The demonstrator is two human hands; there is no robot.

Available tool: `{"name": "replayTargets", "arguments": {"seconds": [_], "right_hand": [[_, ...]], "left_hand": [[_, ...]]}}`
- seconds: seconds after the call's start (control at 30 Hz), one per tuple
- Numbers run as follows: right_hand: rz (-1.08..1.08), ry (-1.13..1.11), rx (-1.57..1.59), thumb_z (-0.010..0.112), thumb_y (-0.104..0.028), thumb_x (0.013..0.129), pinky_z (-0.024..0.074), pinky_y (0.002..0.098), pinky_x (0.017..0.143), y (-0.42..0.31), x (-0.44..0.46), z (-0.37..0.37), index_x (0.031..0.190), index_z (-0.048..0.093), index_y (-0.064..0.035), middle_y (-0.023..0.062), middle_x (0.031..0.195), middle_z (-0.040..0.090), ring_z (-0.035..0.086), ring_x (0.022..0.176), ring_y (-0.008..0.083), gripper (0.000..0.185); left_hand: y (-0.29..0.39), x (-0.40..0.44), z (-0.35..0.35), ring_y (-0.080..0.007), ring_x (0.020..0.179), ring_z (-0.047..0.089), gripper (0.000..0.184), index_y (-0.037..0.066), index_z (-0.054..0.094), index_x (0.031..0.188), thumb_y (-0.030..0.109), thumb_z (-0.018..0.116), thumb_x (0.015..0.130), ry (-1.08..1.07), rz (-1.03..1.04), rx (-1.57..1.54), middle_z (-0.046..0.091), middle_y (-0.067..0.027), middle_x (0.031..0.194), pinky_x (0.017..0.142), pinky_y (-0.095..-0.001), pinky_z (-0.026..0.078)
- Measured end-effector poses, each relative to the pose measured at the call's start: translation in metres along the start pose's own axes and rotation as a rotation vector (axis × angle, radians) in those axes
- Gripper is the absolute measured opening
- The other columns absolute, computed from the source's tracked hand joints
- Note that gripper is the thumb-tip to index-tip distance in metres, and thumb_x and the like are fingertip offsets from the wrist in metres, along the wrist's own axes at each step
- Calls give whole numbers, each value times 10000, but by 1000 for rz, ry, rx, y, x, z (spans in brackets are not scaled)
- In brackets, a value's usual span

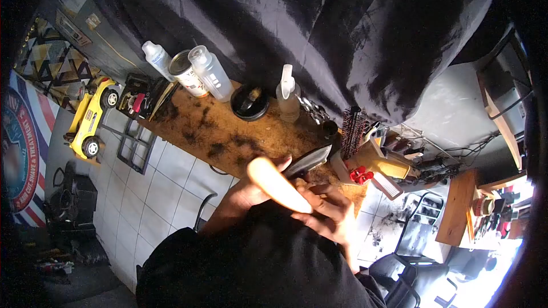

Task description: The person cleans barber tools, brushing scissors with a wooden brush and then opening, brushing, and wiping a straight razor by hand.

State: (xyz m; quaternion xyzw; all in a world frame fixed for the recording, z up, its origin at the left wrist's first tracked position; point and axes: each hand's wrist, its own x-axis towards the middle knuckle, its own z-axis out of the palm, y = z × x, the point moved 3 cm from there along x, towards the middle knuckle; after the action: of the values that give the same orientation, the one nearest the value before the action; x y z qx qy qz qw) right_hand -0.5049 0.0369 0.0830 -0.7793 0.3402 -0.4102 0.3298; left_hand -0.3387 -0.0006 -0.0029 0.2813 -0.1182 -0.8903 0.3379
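A long, smooth, pale tan object point(277, 183), rounded at its upper end and perhaps the back of a wooden brush, lies slantwise between my hands in front of my dark top. My left hand point(249, 193) is wrapped behind its upper end, the fingers partly hidden by it. At the lower end, the curled fingers of my right hand point(330, 210) press against it. What lies under the object is hidden. Just beyond my hands, a dark, pointed, shiny-edged thing point(308, 161) rests on the worn wooden table point(197, 122). I cannot make out its kind.
Bottles point(209, 73), a can point(189, 74), a black bowl point(249, 102) and a spray bottle point(287, 94) line the table's back. A round brush point(353, 131) and a box point(374, 157) stand right. A yellow toy car point(91, 118) is left; a dark curtain point(274, 17) hangs behind.
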Motion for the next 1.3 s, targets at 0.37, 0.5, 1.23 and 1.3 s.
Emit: {"name": "replayTargets", "arguments": {"seconds": [0.37,0.5,1.23,1.3], "right_hand": [[269,223,-170,782,-117,670,509,304,672,3,-1,-20,1215,562,-86,114,919,606,619,752,224,588],[148,303,-235,805,-83,608,432,264,566,0,0,-20,1193,570,-32,77,808,582,523,630,153,632],[62,111,-23,773,-147,674,521,327,665,7,-4,3,1216,571,-130,99,919,602,605,732,217,579],[38,29,-24,769,-175,671,522,332,643,6,-4,7,1219,569,-139,105,916,596,606,731,224,584]], "left_hand": [[22,-22,35,-49,639,379,211,20,545,1075,169,492,934,-2,205,308,463,29,743,570,-187,341],[27,-25,39,-43,675,436,325,52,513,1208,200,525,919,-1,332,602,535,28,852,617,-183,401],[6,-5,0,-116,904,574,408,11,464,1238,229,552,905,-20,309,325,587,-41,1052,795,-258,478],[24,-13,29,-124,942,576,406,9,472,1230,224,563,897,34,365,608,591,-58,1063,826,-265,477]]}}
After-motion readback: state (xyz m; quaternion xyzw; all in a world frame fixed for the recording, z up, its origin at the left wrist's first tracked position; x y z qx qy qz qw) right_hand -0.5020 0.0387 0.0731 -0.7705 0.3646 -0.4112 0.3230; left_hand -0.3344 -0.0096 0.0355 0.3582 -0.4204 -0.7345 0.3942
